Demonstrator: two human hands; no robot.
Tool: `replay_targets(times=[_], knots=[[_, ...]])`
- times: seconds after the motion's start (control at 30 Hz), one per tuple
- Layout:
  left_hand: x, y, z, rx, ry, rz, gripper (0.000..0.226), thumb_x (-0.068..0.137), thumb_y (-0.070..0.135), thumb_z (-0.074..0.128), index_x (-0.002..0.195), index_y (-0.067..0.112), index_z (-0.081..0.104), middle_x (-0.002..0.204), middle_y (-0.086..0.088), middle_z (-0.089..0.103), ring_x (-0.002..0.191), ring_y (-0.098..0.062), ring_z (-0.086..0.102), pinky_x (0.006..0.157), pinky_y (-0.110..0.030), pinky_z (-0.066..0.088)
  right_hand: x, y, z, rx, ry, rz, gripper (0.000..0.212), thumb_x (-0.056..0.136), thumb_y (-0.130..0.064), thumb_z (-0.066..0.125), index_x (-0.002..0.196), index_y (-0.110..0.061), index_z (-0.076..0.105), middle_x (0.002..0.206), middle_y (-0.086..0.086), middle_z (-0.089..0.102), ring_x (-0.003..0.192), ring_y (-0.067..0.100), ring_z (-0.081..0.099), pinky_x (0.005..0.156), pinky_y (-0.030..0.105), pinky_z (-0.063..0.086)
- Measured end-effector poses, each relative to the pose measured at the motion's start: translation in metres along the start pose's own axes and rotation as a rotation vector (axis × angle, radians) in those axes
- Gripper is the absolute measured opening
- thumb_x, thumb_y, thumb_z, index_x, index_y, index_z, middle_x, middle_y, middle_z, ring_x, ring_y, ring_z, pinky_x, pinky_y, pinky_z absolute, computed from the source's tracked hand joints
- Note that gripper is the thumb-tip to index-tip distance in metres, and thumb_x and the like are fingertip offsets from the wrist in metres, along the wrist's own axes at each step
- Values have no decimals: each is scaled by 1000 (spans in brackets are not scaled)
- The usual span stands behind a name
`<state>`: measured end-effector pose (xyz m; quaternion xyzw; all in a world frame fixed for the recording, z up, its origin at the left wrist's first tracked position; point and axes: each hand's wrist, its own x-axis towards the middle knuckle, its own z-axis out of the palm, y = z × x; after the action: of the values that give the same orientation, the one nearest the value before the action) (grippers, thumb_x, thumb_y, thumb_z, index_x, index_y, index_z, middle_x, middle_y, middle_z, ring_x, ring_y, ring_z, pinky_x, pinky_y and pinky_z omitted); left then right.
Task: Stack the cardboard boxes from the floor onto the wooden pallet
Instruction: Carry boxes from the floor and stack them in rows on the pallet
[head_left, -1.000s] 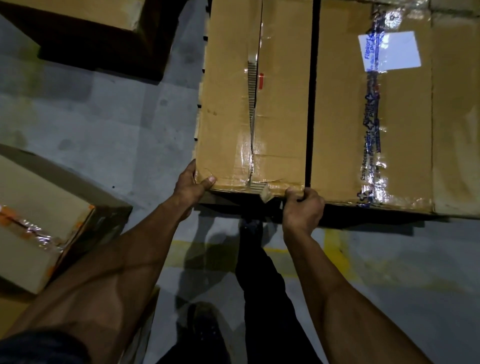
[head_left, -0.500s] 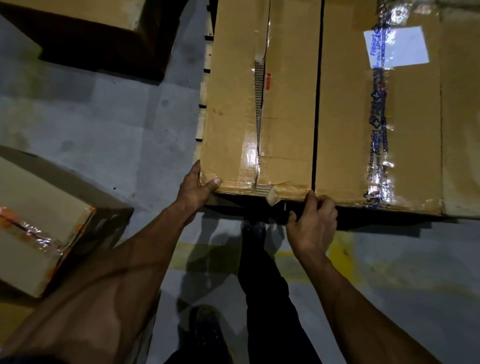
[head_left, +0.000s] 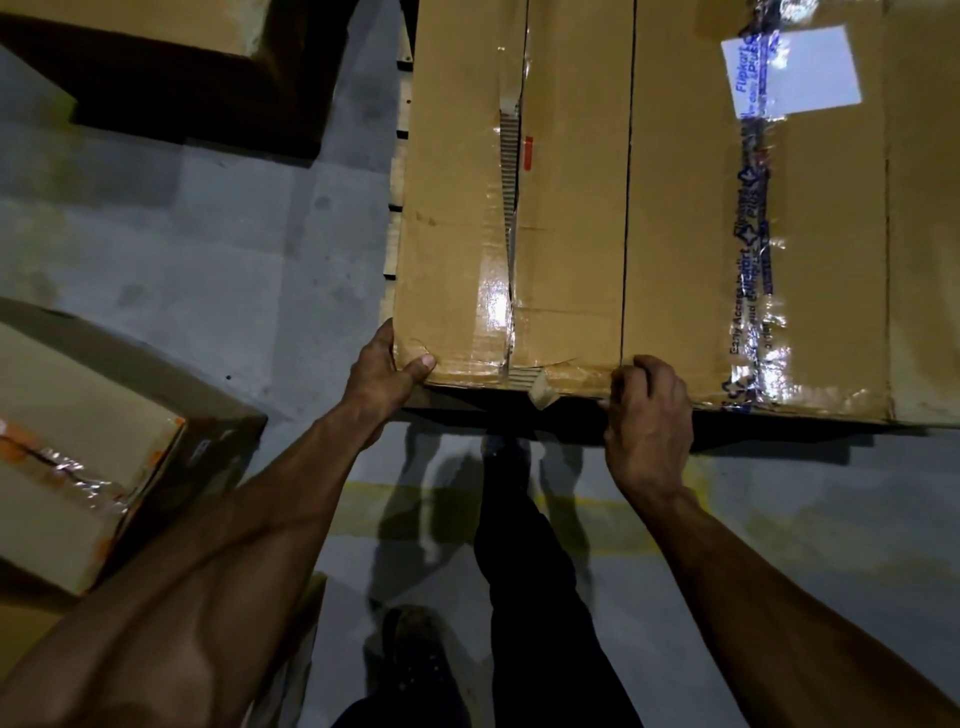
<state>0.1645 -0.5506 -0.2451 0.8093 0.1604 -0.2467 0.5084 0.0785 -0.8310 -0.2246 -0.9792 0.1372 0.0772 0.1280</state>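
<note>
Now both hands, left hand and right hand, are gripping the box (neighbour's tape reading "Flipkart"); right hand has shifted rightward.

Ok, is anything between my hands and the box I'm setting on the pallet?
Nothing visible. The left hand grips the near left corner of the box, thumb on top, and the right hand curls over its near right edge. The box sits tight against the neighbouring taped box.
</note>
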Motion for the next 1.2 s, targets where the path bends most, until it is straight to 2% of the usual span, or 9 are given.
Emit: replay_targets(times=[0.13,0.27,0.37,0.5,0.6,0.67,0.8,1.03,1.2], knots=[[-4,5,0,17,-17,-10,61,92,19,70,147,16,43,127,0,58,121,-27,56,106,-41,46,2,-4,-3,-64,-33,-9,75,62,-5,80,132,-3,54,123,20,54,109,39,49,92,46,44],[-11,11,-2,156,-31,2,67,91,33,68,148,12,37,137,-11,56,121,-27,54,104,-39,45,2,-9,-13,-106,-69,-7,74,59,-7,79,128,-3,53,117,20,52,103,41,48,87,46,43],[-17,17,-2,444,12,140,80,94,42,57,154,6,20,154,-17,36,139,-33,39,111,-45,38,9,-8,-17,-143,-125,-60,76,73,-26,79,137,-7,44,135,21,43,122,41,42,101,48,38],[-27,30,9,915,6,255,69,105,34,37,158,2,4,166,-18,0,154,-30,2,124,-40,8,24,-4,-15,-207,-241,-189,88,91,-50,60,157,-11,17,165,19,6,152,37,7,120,48,13],[-30,35,17,944,-9,229,69,104,36,25,156,-2,1,165,-20,-6,154,-31,-3,124,-38,3,27,-3,-13,-250,-302,-231,86,100,-49,46,158,-8,-2,165,17,-11,153,33,-7,122,45,3],[-30,36,19,946,-4,220,72,99,39,16,155,-6,2,164,-24,-4,153,-34,-2,124,-40,5,25,-4,-12,-276,-299,-232,79,102,-31,44,158,-7,-6,164,17,-13,152,33,-9,123,45,1],[-30,38,21,976,-10,199,70,104,36,25,155,-5,1,164,-23,-5,154,-33,-3,123,-40,5,25,-9,-13,-302,-317,-199,81,97,-18,45,157,-7,-7,164,18,-15,152,33,-11,123,45,0],[-32,44,33,997,-75,190,89,99,52,37,156,0,-8,164,-19,-14,153,-30,-13,121,-38,-6,23,-8,-9,-277,-342,-184,86,100,-45,40,157,-7,-12,163,17,-19,151,35,-14,122,48,-1],[-40,42,59,964,-127,247,127,75,91,34,156,3,-11,163,-20,-19,151,-35,-16,121,-44,-9,23,-14,-2,-282,-356,-136,93,97,-59,36,156,-5,-11,163,16,-21,150,37,-17,121,52,-4]])
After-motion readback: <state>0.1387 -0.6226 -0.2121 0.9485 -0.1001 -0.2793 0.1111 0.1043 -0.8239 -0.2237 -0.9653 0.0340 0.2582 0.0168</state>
